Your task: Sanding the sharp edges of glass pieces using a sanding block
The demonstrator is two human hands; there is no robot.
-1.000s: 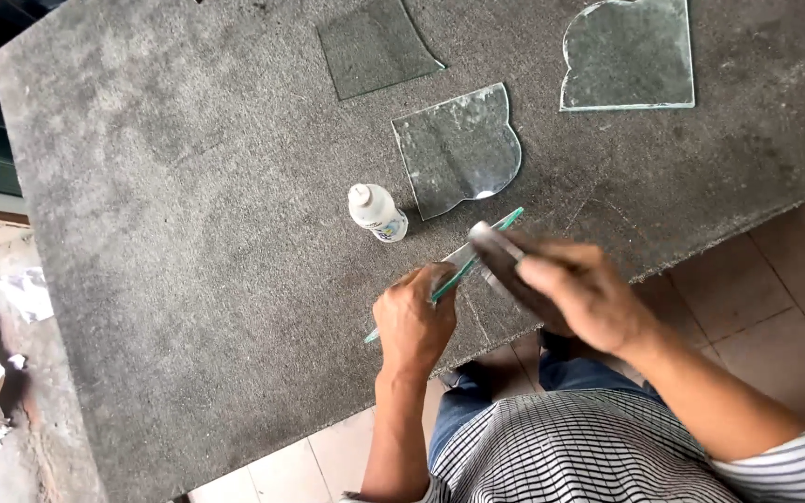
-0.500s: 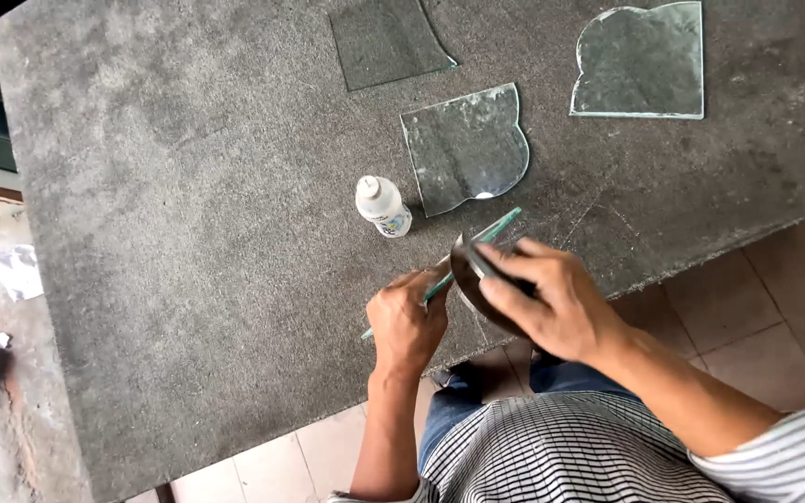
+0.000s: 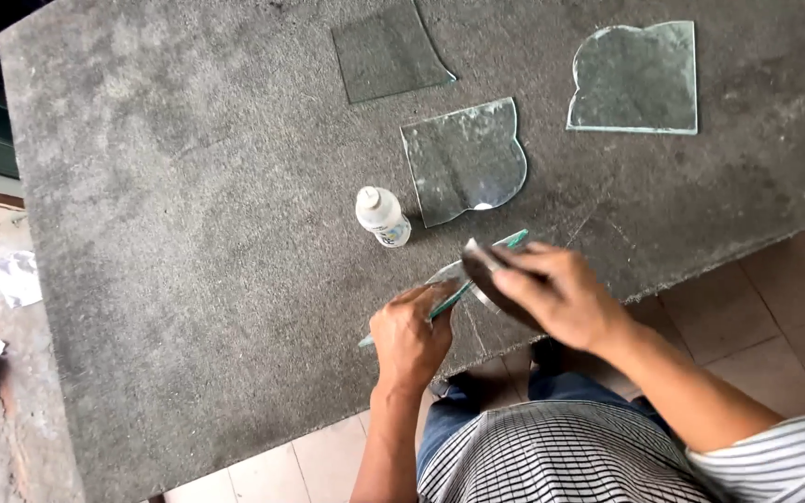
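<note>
Head view: grey stone-like table [image 3: 188,233], tiled floor [image 3: 757,317] beneath its edge.

Right hand [image 3: 561,298] with dark block [image 3: 496,284] now lower along the glass strip [image 3: 454,289].

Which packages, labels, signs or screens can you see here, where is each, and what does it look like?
Small plastic bottle: on the grey table, left of the nearest glass piece; white cap, clear body, pale label band.
No signs or screens show.
</note>
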